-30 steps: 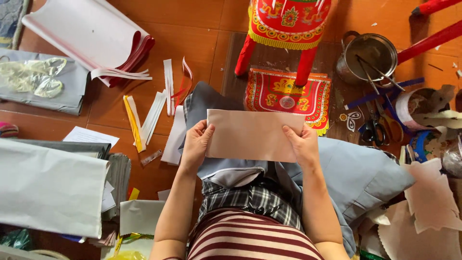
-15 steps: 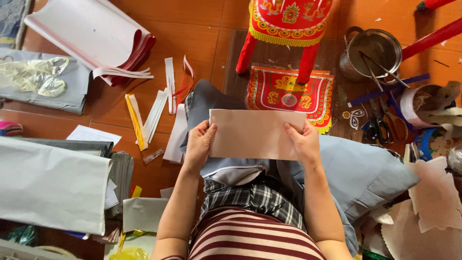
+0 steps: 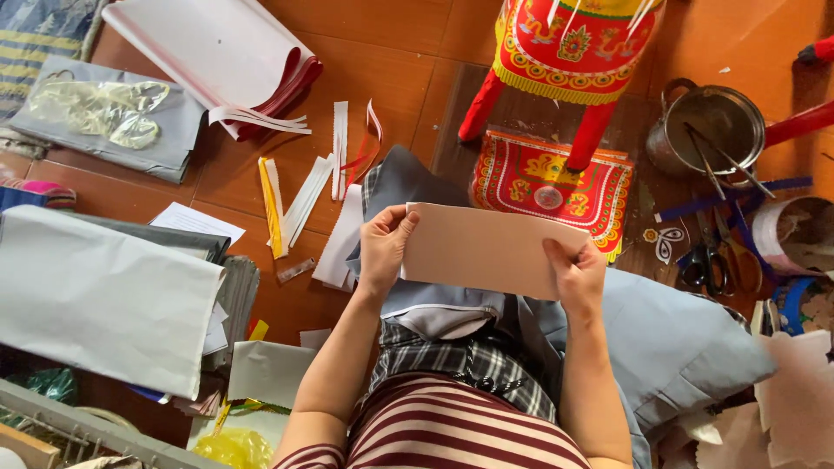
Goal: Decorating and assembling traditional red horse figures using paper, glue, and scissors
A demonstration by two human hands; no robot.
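Head view, looking down over a lap: tan card (image 3: 486, 250) held level above the knees, left hand (image 3: 382, 252) and right hand (image 3: 573, 276) each closed on a short edge, apparently to keep it flat, paper strips (image 3: 300, 195) and scissors (image 3: 705, 260) within reach.

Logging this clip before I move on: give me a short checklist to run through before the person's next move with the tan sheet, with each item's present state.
1. Left hand grips the sheet's left edge: ok.
2. Right hand grips the right edge: ok.
3. Sheet held flat, no visible crease or tear: ok.
4. Sheet clear of the floor, held above the lap: ok.
5. Scissors lie on the floor to the right, apart from both hands: ok.
6. Underside of the sheet: cannot tell, hidden.
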